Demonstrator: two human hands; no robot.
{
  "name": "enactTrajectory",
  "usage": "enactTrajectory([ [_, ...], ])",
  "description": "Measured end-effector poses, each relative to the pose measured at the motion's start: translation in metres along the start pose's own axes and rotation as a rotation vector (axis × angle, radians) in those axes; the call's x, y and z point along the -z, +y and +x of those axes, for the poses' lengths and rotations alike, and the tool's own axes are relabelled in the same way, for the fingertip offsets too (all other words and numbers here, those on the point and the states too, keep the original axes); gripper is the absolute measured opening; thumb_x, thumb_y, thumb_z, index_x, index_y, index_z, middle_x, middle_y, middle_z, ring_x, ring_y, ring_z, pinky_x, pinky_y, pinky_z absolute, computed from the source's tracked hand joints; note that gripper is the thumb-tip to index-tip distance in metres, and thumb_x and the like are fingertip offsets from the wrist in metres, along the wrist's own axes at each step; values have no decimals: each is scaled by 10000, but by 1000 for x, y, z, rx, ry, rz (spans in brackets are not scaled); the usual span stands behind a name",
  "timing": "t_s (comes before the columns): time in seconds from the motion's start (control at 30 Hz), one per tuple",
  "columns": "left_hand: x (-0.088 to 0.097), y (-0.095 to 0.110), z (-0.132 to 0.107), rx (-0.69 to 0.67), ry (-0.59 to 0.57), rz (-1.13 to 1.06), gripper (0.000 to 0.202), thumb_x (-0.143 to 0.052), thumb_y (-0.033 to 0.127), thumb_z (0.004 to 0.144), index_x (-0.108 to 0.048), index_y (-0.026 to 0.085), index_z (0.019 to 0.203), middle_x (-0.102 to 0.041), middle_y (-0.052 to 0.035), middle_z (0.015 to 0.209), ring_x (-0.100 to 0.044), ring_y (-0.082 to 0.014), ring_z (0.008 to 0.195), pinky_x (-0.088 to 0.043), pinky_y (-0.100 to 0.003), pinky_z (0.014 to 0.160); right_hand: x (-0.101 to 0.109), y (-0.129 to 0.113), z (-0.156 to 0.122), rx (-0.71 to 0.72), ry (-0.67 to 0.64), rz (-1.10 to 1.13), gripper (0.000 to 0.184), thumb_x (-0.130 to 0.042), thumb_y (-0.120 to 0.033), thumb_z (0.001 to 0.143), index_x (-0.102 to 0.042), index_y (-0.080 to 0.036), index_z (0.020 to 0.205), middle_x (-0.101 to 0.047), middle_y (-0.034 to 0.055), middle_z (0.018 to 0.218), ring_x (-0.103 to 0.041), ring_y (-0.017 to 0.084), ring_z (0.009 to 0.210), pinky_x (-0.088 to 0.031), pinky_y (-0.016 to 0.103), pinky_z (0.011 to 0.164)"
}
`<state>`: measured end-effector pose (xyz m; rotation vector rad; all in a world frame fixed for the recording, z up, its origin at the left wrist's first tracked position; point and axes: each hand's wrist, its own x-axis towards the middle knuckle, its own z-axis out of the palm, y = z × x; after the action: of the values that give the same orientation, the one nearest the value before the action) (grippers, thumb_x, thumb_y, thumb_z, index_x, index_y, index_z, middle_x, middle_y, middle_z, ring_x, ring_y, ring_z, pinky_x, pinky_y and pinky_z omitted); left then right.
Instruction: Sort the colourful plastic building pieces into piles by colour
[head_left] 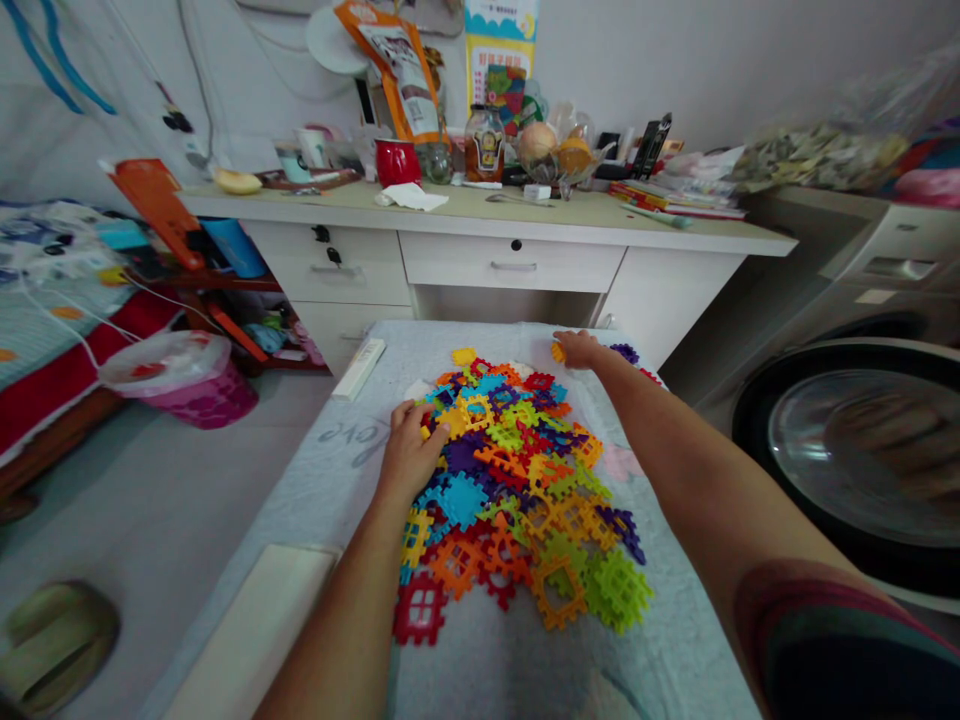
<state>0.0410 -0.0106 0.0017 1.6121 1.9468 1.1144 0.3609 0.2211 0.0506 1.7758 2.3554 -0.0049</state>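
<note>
Pale cloth (675, 620) spread across centre and bottom of frame; heap of plastic pieces (461, 500) in the middle of it, red, orange, yellow, green, blue, purple, notched edges, many overlapping. White strip (360, 370) lies on the cloth, left of the heap. White desk (465, 257) crosses upper centre, drawers facing; on top a red pot (397, 165), a jar (485, 147) and a fruit bowl (566, 172). Washing machine (885, 260) at right edge, round door shut. Pink bin (206, 397) on the floor at left, bed (45, 345) beyond it.

Left arm rises from bottom centre-left; left hand (409, 445) palm down, fingers bent over the heap's left side, yellow showing at the fingertips; cannot tell if clamped or only touching. Right arm slants in from lower right, outstretched; right hand (579, 349) above and right of the heap, fingertips together on a small yellow piece (558, 352)
</note>
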Motion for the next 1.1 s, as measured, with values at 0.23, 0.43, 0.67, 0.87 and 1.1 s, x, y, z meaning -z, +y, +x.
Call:
enactTrajectory([
  [0.23,2,3,0,18,-1,1,387,-588,384,825,-636,210,1167,-447,-112,1396,-524,-264,1309,-375,-401,1179,3,-5,-2,-11,0,-13,726,-652,-155,810,-432,-235,1497,-516,154,1498,-475,400,1332,-453,525,1016],
  [0.43,1,2,0,9,4,2,380,-588,373,825,-638,201,1160,-451,-122,1399,-516,-274,1318,-374,-428,1180,1,-9,-1,-15,7,-21,703,-718,-192,780,-489,-241,1442,-519,165,1475,-471,400,1323,-438,551,1009],
  [0.67,0,0,0,-4,14,2,375,-591,380,823,-643,203,1150,-465,-117,1385,-527,-265,1299,-390,-409,1168,-1,-13,-1,-36,23,-1,868,-755,-220,754,-371,-268,1530,-477,165,1520,-435,411,1359,-419,563,1037],
  [0.87,1,2,0,12,8,-29,378,-610,394,815,-640,209,1144,-460,-111,1378,-516,-257,1310,-362,-406,1185,18,-20,-28,-81,122,148,931,-739,-171,759,-293,-238,1573,-396,175,1585,-419,409,1396,-411,559,1078],
  [1.1,1,2,1,21,-3,-89,369,-612,437,832,-641,232,1137,-454,-90,1362,-486,-237,1336,-336,-389,1198,7,-36,-103,67,72,524,607,-630,-179,858,-479,-173,1445,-634,153,1365,-639,234,1175,-511,332,972],
])
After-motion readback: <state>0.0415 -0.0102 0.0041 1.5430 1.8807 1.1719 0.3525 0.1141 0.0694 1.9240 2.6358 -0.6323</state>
